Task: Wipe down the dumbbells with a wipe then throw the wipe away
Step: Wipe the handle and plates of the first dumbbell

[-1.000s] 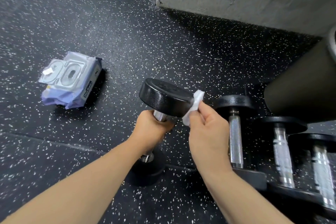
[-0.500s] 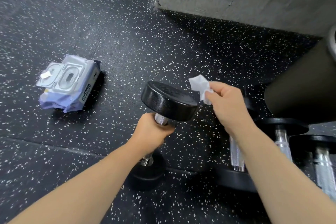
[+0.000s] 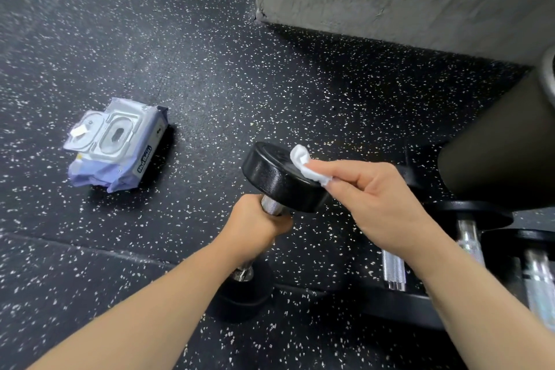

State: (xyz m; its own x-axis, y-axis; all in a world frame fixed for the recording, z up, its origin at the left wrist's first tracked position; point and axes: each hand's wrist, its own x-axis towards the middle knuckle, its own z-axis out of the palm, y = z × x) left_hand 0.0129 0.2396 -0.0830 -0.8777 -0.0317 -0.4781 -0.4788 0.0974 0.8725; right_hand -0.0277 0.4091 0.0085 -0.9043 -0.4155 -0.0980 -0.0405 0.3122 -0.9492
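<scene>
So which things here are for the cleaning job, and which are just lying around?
For the job: dumbbell, gripped by the left hand; wipe, pinched in the right hand; other dumbbells beside it.
Just lying about: wipes pack on the floor; black padded roll.

Black dumbbell point(image 3: 279, 183) up on end, tilted, chrome handle; crumpled white wipe point(image 3: 301, 159) on its top face. More dumbbells point(image 3: 393, 270) alongside, right.

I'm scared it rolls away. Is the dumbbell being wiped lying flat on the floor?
No, the dumbbell stands on end, its handle held by the left hand.
</scene>
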